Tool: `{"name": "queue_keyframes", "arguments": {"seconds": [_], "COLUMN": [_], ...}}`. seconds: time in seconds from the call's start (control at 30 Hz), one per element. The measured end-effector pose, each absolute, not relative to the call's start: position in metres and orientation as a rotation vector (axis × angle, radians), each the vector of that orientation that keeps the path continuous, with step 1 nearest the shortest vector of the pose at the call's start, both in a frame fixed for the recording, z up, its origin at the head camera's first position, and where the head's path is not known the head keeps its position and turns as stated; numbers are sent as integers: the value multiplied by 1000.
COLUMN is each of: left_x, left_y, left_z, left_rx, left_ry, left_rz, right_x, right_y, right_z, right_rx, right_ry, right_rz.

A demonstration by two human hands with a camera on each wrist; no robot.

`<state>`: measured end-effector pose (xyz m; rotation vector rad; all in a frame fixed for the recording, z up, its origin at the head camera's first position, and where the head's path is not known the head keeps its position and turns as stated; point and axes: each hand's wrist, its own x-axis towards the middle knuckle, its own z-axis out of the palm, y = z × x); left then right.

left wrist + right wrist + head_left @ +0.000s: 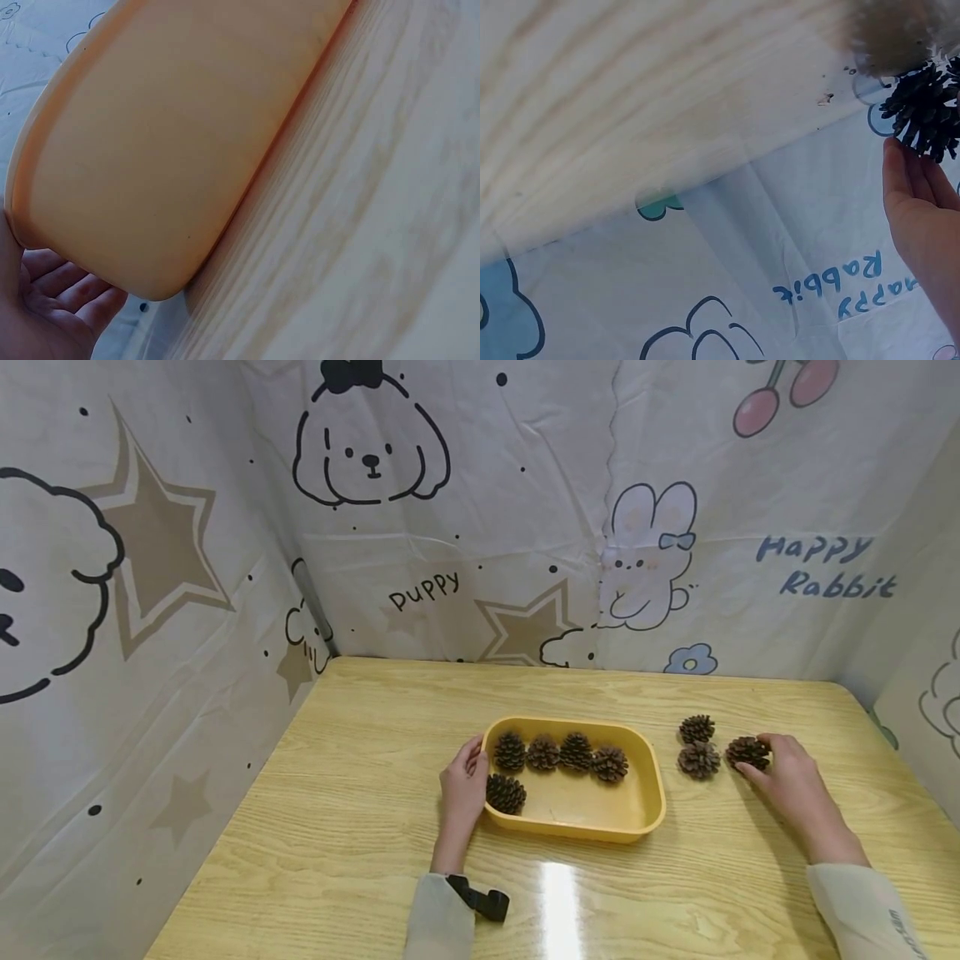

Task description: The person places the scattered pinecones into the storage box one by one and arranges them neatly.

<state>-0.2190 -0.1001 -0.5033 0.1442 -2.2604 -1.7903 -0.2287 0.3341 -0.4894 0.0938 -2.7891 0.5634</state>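
Head view shows the hands well apart, one on each side of the yellow tray [577,802]. At the tray's left end, the left hand [463,785] grips the wall, fingers bent against its outside. Right of the tray, the right hand [795,781] pinches a pinecone [747,753] between thumb and fingers. Two loose pinecones [699,761] lie between that one and the tray, just beside its right end. Inside the tray, four pinecones [576,752] line the far wall and a single pinecone [506,794] sits in the near left corner. A black strap [480,900] circles the left wrist, nearer the person than the tray.

Under the tray is a table [360,760] of pale yellow wood grain, with a bright reflection [559,902] on the near side of the tray. Beyond the tray hangs a whitish cloth [525,510] printed with a puppy, a rabbit, stars and "Happy Rabbit"; it also covers both sides.

The left thumb is hard to make out at the tray's rim. In the left wrist view, the tray's outer wall hides its contents and the top edge crops it. The right wrist view cuts off the pinched pinecone, near a blurred brown patch too unclear to name.
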Motion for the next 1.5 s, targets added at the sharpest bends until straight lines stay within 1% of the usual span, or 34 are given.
{"name": "queue_keyframes", "arguments": {"seconds": [0.73, 1.1, 1.5], "left_x": [-219, -218, -218], "left_y": [-99, -100, -101], "left_z": [-505, -505, -504], "left_rx": [143, 132, 126], "left_ry": [-2260, -2256, -2264], "left_rz": [-1803, -1792, -1790], "right_x": [-227, -215, -205], "right_y": [335, 337, 333], "right_z": [-493, -483, -478], "right_rx": [126, -24, -18], "right_ry": [-2717, -2750, -2666], "right_rz": [575, 756, 827]}}
